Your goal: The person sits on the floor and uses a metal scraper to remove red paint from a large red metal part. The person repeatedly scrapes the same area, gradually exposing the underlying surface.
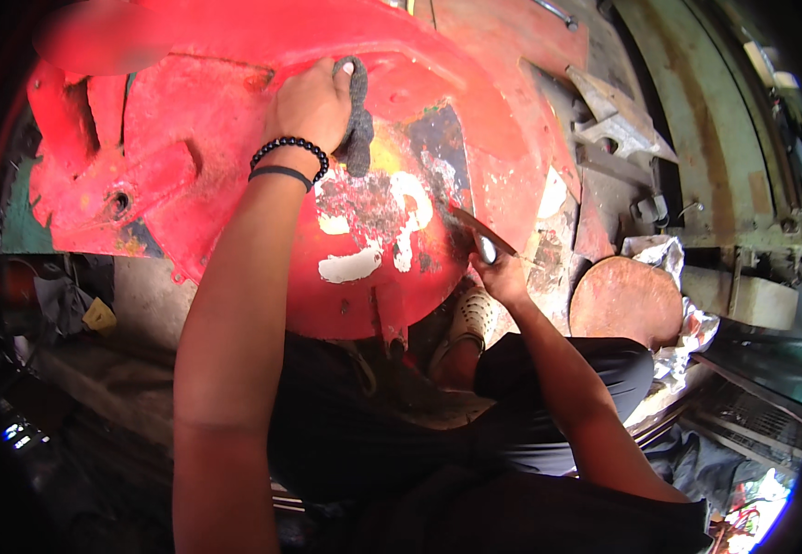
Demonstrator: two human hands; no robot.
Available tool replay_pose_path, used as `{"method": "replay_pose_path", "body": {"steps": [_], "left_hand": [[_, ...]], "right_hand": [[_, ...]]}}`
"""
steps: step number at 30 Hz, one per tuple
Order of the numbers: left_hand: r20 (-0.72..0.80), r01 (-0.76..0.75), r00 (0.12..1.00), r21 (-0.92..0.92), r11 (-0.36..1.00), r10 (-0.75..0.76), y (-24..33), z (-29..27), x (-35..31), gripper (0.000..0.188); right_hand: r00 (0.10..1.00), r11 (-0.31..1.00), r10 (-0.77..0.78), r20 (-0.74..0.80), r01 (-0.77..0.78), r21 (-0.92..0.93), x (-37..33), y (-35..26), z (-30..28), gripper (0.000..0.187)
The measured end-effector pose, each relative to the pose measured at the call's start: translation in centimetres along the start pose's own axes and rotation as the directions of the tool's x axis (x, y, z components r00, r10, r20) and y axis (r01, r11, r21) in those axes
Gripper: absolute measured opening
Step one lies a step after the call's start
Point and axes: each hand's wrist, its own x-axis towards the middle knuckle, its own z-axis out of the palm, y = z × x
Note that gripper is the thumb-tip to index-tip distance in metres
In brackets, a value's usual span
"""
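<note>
Red housing [373, 198], likely heavy, stiff, best held by rim [327, 328]; over it, cloth [359, 115] clamped in left fingers [342, 78], flat tool [498, 238] in right fingers [481, 268].

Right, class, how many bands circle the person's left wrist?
2: a black beaded bracelet nearer the left hand, and a plain dark band beside it on the elbow side.

The left grip [309, 106] hides part of the grey cloth [359, 120].
</note>
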Motion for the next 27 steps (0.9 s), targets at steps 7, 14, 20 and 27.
{"method": "replay_pose_path", "body": {"steps": [7,14,20,27], "left_hand": [[0.005,0.017,1.000,0.015,1.000,-0.017,0.2,-0.1,0.0,0.041],[-0.008,0.012,1.000,-0.006,1.000,-0.013,0.1,-0.1,-0.1,0.044],[-0.023,-0.003,1.000,-0.016,1.000,0.003,-0.1,0.1,0.0,0.042],[-0.063,-0.023,0.998,-0.023,0.999,0.022,-0.3,0.3,0.2,0.041]], "right_hand": [[0.994,0.987,0.067,0.086,-0.079,0.139,0.0,0.2,2.1,0.038],[0.983,0.968,0.170,0.065,-0.179,0.175,-1.2,-2.5,1.2,0.021],[0.988,0.975,-0.063,-0.142,0.091,0.200,-0.5,-3.6,-0.7,0.016],[0.995,0.997,0.074,0.063,-0.072,-0.037,-0.5,-1.5,0.7,0.027]]}}
